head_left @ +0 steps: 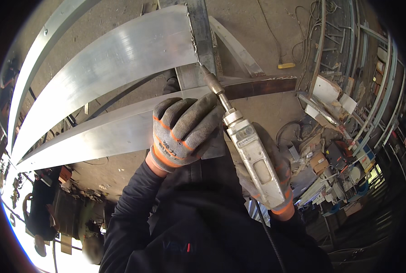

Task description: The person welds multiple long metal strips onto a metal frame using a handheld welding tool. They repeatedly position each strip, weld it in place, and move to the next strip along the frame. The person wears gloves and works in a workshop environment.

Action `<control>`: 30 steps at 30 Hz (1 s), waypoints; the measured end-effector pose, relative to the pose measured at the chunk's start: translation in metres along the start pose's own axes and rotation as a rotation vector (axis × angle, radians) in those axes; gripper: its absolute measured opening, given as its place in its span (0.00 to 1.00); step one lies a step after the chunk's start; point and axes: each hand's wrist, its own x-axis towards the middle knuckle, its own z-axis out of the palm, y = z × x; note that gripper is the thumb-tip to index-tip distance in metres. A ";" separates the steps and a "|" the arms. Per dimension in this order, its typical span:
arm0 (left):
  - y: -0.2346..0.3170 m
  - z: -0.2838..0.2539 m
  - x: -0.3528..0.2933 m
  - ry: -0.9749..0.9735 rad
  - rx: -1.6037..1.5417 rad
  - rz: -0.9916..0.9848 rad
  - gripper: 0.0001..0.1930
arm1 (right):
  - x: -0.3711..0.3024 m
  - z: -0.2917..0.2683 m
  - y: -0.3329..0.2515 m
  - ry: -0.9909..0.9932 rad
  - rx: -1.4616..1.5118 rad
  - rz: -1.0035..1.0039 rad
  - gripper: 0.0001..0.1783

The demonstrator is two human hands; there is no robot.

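A silver straight die grinder (pixel 257 164) lies slantwise between my hands, its thin tip pointing up and to the left. Wrapped behind its body, my right hand (pixel 280 170) grips it in a grey and orange work glove, mostly hidden by the tool. My left hand (pixel 180 129), gloved alike, is closed around the tool's narrow neck, with the fingertips partly out of sight. The bit meets the lower right corner of a wide, shiny aluminium beam (pixel 116 52), whose cut end has a rough, ragged edge. That end rests by a grey metal support (pixel 203 41).
A second aluminium bar (pixel 107 129) runs below the first, and a narrower one (pixel 44 41) curves along the left. A dark cord (pixel 269 236) hangs beside me. Boxes and scrap (pixel 330 159) pile up at right, near long metal profiles (pixel 378 100). Another person (pixel 41 214) is at lower left.
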 end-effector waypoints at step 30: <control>-0.147 -0.165 0.080 -0.636 0.181 -0.261 0.64 | -0.008 -0.016 -0.016 -0.193 1.493 0.227 0.33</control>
